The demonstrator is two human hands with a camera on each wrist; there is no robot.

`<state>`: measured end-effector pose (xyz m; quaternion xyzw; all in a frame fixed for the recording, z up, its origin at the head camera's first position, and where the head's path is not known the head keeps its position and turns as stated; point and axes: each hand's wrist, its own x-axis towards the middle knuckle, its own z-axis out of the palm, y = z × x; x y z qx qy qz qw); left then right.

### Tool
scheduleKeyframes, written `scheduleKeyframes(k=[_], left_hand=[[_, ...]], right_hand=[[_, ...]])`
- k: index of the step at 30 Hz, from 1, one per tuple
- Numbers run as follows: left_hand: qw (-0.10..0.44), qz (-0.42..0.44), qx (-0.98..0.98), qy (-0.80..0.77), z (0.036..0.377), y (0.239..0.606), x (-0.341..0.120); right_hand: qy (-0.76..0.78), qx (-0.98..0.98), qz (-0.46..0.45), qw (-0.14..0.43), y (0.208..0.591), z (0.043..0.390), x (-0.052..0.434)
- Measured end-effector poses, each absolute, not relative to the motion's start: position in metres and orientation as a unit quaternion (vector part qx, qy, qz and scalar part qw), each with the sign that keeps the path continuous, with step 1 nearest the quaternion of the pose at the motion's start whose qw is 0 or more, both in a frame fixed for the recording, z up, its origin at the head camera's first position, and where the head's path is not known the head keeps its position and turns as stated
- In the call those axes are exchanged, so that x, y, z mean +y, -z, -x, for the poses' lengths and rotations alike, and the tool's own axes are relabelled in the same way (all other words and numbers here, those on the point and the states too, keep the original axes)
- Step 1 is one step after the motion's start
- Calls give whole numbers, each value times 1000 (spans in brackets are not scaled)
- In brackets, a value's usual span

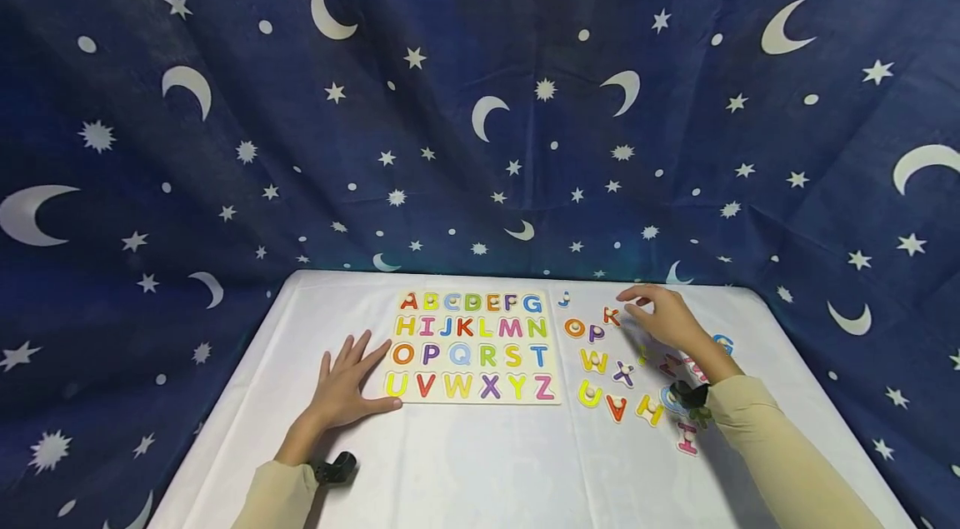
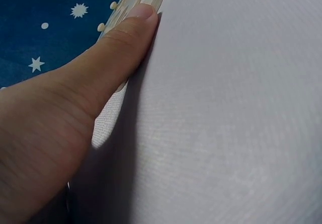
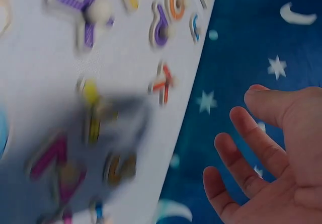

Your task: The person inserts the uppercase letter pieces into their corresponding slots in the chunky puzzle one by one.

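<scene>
R grip [image 1: 663,321] apart nr K pc [image 1: 611,316]; L grip [image 1: 347,386] spread, touching ltr bd [image 1: 526,356].

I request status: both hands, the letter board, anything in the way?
Left hand touching letter board. Right hand empty, near loose K. Pieces A to F appear seated. Nothing visibly in the way.

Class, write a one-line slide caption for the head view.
Left hand touching the board, empty right hand beside the loose K.
</scene>
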<state>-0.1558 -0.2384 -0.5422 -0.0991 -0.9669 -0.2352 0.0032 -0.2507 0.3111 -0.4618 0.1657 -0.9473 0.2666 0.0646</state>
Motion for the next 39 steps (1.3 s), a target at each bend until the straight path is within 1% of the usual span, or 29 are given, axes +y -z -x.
scheduleKeyframes(k=[7, 15, 18, 27, 34, 39], left_hand=[[3, 94, -969, 228, 156, 538, -242], [8, 95, -968, 233, 157, 539, -242], [4, 92, -968, 234, 157, 537, -242], [0, 87, -970, 227, 157, 537, -242], [-3, 90, -969, 230, 157, 539, -239], [-10, 88, -969, 231, 157, 539, -237]], right_hand=[[-260, -952, -136, 86, 453, 233, 354], [-254, -956, -78, 124, 465, 220, 396], [-254, -957, -61, 129, 467, 217, 407], [-248, -963, 11, 105, 481, 213, 434], [-252, -960, 107, 64, 505, 206, 447], [-251, -958, 131, 56, 517, 204, 451]])
